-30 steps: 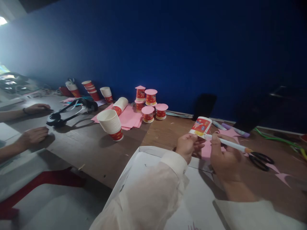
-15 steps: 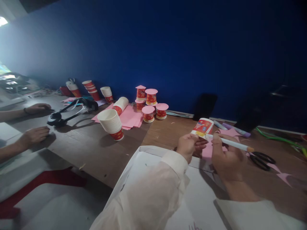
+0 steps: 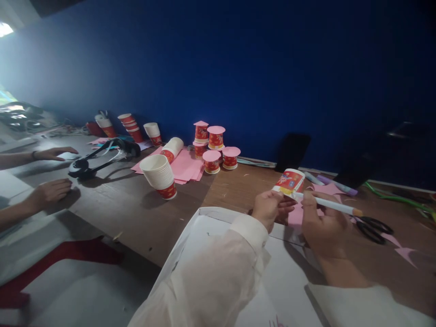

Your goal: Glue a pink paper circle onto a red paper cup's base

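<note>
My left hand (image 3: 270, 209) grips a small red and white paper cup (image 3: 290, 180), tilted with its base away from me. My right hand (image 3: 323, 227) holds a white marker pen (image 3: 332, 206) whose tip meets the cup's near rim. A pink paper piece (image 3: 294, 216) lies under both hands, between them. Both my sleeves are white.
Black scissors (image 3: 374, 228) and pink paper scraps (image 3: 405, 254) lie to the right. A white box lid (image 3: 211, 218) sits before me. A tilted stack of cups (image 3: 158, 175), pink sheets (image 3: 185, 165) and pink-capped cups (image 3: 215, 145) stand behind. Another person's hands (image 3: 47, 190) rest at left by a black headset (image 3: 102, 156).
My hands with the cup and the marker have barely shifted. The other person's far hand has stretched out flatter on the table.
</note>
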`<state>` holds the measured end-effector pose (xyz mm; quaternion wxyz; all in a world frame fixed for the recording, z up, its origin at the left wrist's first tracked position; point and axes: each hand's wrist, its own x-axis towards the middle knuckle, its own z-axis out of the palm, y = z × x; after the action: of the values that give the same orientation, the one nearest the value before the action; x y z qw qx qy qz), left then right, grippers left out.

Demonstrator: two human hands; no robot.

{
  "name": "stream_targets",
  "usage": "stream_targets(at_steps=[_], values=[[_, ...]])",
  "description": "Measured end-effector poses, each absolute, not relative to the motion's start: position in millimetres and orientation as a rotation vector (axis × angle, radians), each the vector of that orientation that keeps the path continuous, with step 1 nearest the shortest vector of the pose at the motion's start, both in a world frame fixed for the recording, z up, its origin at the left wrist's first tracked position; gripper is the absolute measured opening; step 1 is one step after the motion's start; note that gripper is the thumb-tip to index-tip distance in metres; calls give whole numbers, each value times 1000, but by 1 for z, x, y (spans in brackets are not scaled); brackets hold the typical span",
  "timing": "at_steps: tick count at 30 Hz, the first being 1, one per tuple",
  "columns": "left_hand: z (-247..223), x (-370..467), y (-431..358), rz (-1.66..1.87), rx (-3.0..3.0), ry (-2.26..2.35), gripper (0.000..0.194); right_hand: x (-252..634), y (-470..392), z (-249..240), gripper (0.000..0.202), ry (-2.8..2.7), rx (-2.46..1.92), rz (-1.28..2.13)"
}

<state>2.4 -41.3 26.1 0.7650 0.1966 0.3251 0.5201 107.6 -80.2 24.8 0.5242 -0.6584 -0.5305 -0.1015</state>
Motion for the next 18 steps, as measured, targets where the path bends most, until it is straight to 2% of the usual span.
stream_targets(at_steps=[13, 18], values=[[32, 0, -44, 1134, 404, 717, 16, 104, -82, 27, 36, -1305, -1524, -237], [31, 1, -43, 1134, 387, 717, 12, 102, -82, 32, 38, -1219, -1432, -57]])
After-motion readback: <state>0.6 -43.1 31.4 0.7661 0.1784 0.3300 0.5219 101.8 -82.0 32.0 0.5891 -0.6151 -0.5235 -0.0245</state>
